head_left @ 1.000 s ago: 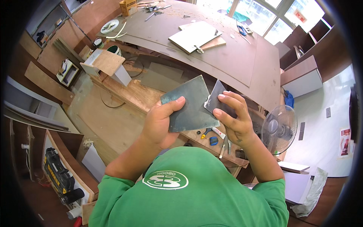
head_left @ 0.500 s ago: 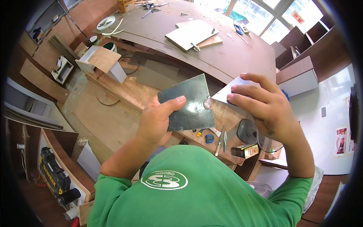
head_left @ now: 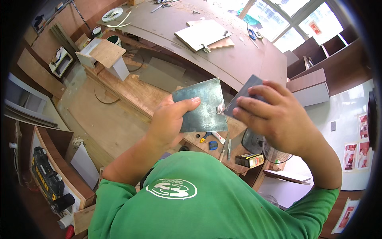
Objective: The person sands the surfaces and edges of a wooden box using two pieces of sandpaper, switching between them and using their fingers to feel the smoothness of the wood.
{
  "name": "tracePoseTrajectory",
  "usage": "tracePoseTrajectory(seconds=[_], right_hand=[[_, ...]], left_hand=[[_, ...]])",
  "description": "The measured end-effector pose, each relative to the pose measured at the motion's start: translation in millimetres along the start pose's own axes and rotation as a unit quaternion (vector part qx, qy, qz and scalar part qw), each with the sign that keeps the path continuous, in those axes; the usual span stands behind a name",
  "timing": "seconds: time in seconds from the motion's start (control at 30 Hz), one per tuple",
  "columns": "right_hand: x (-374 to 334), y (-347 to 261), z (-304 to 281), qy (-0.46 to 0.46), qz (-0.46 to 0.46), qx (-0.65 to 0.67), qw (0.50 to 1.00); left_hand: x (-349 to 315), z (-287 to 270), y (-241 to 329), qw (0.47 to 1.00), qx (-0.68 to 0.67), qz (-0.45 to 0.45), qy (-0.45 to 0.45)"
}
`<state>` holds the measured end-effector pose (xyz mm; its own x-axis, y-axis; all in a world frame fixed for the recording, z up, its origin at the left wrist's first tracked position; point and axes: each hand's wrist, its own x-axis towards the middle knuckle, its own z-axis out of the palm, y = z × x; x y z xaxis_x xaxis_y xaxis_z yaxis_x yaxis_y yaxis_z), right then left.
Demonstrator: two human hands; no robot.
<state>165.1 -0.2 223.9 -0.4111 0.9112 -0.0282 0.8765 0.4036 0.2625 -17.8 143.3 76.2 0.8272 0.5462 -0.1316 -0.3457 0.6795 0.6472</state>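
In front of your green shirt (head_left: 223, 191), your left hand (head_left: 169, 119) grips the metal plate (head_left: 203, 113), thumb on top; your right hand (head_left: 274, 113) pinches the grey plate (head_left: 246, 91) beside the white paste (head_left: 220, 108). Best hold the lower plate steady, pressing lightly.

I see the plate (head_left: 207, 113) in the left hand (head_left: 166, 119), and the scraper (head_left: 247, 89) in the right hand (head_left: 276, 111), just beside the plate's right edge. Past them is the big tabletop (head_left: 256, 63). Two boards (head_left: 203, 36), one on the other, lie near its front edge. A dish (head_left: 112, 15) sits by its left edge. On my side of it is a low bench (head_left: 137, 91). A stand (head_left: 105, 53) sits on its left end. At its right end are a tape measure (head_left: 213, 145) and, further right, a box (head_left: 246, 160).
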Motion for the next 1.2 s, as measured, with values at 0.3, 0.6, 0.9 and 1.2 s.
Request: tracePoseTrajectory(seconds=[0.3, 0.6, 0.9, 1.2], right_hand=[[9.8, 6.4, 4.3, 0.014, 0.001, -0.044, 0.999], [12.9, 16.9, 31.3, -0.007, -0.037, 0.008, 0.999], [12.7, 20.8, 14.3, 0.023, -0.002, -0.019, 1.0], [12.7, 23.1, 28.7, -0.007, -0.02, 0.012, 1.0]], left_hand=[[8.6, -7.3, -1.0, 0.999, -0.016, -0.018, 0.034], [18.3, -13.2, -0.6, 0.999, -0.031, -0.029, -0.009], [28.7, -23.7, -4.2, 0.999, -0.036, -0.038, 0.001], [37.1, -14.4, -3.0, 0.999, -0.012, -0.029, -0.005]])
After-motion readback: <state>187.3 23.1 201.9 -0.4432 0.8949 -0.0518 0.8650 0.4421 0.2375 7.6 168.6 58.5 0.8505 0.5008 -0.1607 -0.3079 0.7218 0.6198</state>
